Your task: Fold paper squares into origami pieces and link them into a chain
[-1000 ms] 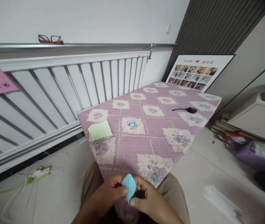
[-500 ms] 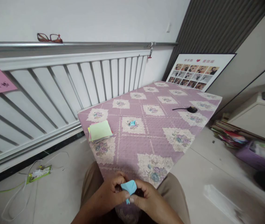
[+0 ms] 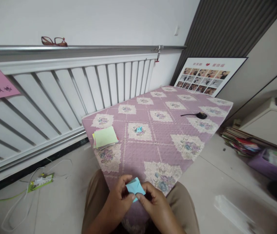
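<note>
A folded light-blue paper (image 3: 135,187) is held between both hands above the near edge of the table (image 3: 143,152). My left hand (image 3: 119,199) pinches its left and lower side, thumb on the front. On the right side my right hand (image 3: 154,198) grips it, with the two thumb tips nearly meeting at the bottom. Farther up on the cloth lies a small folded blue paper piece (image 3: 139,129). A stack of coloured paper squares (image 3: 106,137), pale green on top, rests at the table's left edge.
A black object with a thin cord (image 3: 201,115) lies on the right of the table. A photo board (image 3: 208,76) leans behind. The radiator (image 3: 92,84) runs along the left, with glasses (image 3: 54,41) on the pipe above. A power strip (image 3: 41,182) is on the floor.
Both hands have risen slightly with the blue paper. The paper now shows a wider, squarer face, and its narrow lower tip is less exposed.
</note>
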Motion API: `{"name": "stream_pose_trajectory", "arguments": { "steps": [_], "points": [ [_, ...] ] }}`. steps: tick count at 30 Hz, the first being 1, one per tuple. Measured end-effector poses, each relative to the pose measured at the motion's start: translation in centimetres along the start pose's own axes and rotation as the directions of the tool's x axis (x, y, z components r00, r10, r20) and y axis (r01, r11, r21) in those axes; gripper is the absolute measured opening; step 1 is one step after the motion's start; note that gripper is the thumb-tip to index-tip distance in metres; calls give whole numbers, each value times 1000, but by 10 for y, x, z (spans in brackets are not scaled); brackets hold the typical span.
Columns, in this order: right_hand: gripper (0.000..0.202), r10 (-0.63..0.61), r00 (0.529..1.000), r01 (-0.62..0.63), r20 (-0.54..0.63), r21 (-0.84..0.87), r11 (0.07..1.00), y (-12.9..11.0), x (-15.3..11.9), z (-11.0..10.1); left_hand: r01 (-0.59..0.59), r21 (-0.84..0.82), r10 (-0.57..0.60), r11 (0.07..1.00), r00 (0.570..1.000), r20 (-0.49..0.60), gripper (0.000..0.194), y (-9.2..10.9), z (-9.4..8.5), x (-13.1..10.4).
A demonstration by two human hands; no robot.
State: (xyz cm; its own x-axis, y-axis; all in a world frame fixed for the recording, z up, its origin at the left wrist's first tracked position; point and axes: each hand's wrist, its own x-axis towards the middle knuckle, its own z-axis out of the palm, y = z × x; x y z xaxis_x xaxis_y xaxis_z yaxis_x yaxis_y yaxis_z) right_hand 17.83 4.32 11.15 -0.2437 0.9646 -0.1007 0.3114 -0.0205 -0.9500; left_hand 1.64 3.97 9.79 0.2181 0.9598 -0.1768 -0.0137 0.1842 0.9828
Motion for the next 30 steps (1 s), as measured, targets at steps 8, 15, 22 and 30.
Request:
{"name": "stream_pose_trajectory", "arguments": {
  "steps": [8, 15, 22, 30],
  "points": [
    [23, -5, 996, 10, -91, 62, 998, 3, 0, 4, 162, -112, -154, 980, 985, 79, 33, -4, 4, 1],
    [21, 57, 989, -21, -138, 245, 969, 6, 4, 6, 123, 134, -124, 983, 992, -2, 18, -3, 6, -1],
    [31, 160, 986, -135, -37, 368, 920, 18, 8, 4, 85, 166, -95, 982, 994, 54, 17, -7, 4, -2],
    [35, 208, 971, -144, -118, 409, 901, 20, 8, 3, 195, 221, -208, 956, 978, 35, 17, -16, 3, -1]
  ]
}}
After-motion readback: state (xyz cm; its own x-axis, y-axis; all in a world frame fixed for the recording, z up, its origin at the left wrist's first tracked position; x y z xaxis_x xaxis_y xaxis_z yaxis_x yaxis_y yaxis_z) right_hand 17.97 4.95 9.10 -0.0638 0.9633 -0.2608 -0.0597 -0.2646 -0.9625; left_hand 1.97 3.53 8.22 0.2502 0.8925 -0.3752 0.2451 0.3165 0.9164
